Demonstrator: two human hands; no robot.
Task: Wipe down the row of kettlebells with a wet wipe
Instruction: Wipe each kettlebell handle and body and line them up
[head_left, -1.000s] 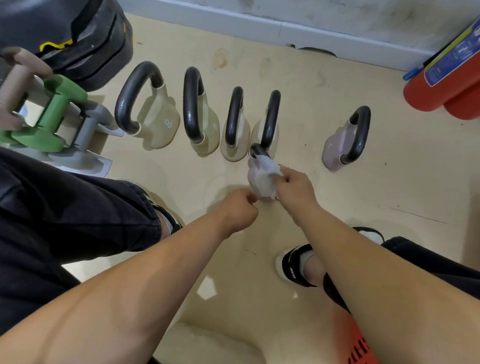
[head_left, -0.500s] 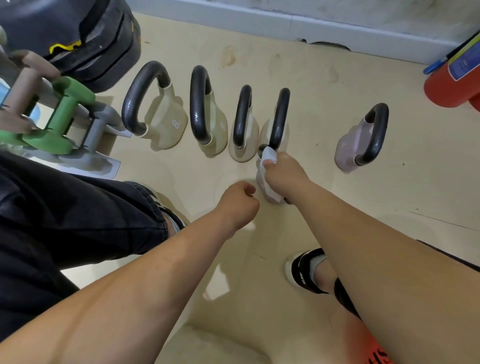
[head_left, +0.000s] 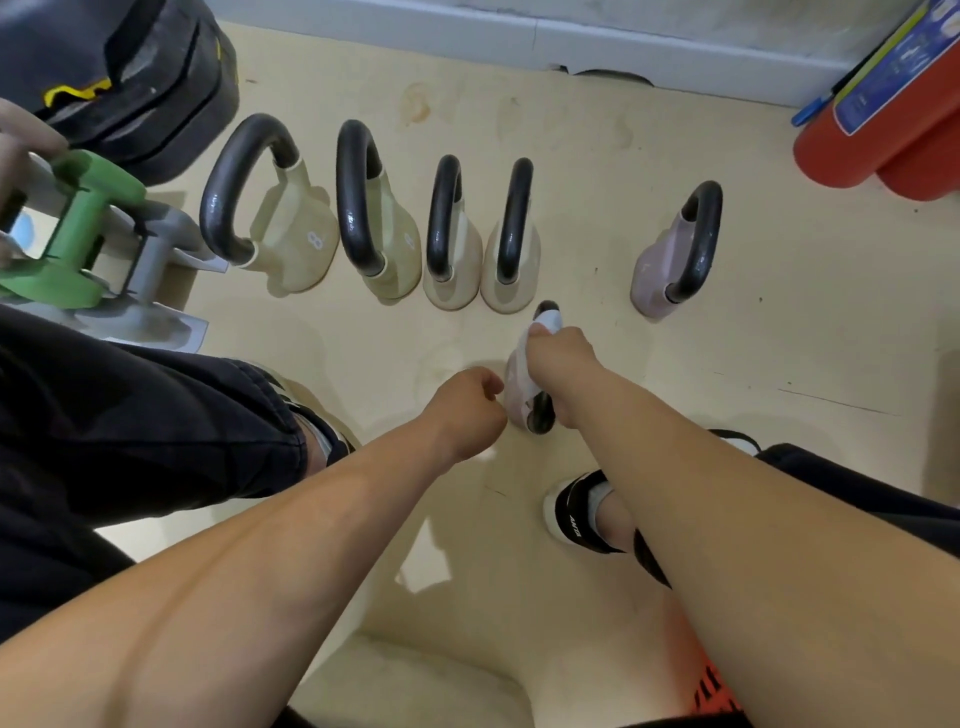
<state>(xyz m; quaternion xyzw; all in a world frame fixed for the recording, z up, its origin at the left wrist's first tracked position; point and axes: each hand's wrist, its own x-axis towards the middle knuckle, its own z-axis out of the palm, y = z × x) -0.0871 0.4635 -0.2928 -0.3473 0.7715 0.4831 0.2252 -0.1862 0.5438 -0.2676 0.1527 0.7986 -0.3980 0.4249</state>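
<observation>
Several cream kettlebells with black handles (head_left: 291, 244) stand in a row on the beige floor, and a pink kettlebell (head_left: 670, 260) stands apart to their right. A smaller pink kettlebell (head_left: 519, 400) sits in front of the row, between my hands. My right hand (head_left: 558, 358) is closed over its black handle with the white wet wipe (head_left: 548, 319) pressed against the handle's far end. My left hand (head_left: 467, 405) is a fist resting against the kettlebell's left side; whether it grips anything is hidden.
Green and grey dumbbells (head_left: 78, 249) sit on a rack at the left, with black weight plates (head_left: 130, 78) behind them. Red fire extinguishers (head_left: 883, 130) lie at the back right by the wall. My black shoe (head_left: 576, 514) is near the small kettlebell.
My right hand has slid the wipe along the small kettlebell's handle toward its far end. My left fist has stayed beside the kettlebell.
</observation>
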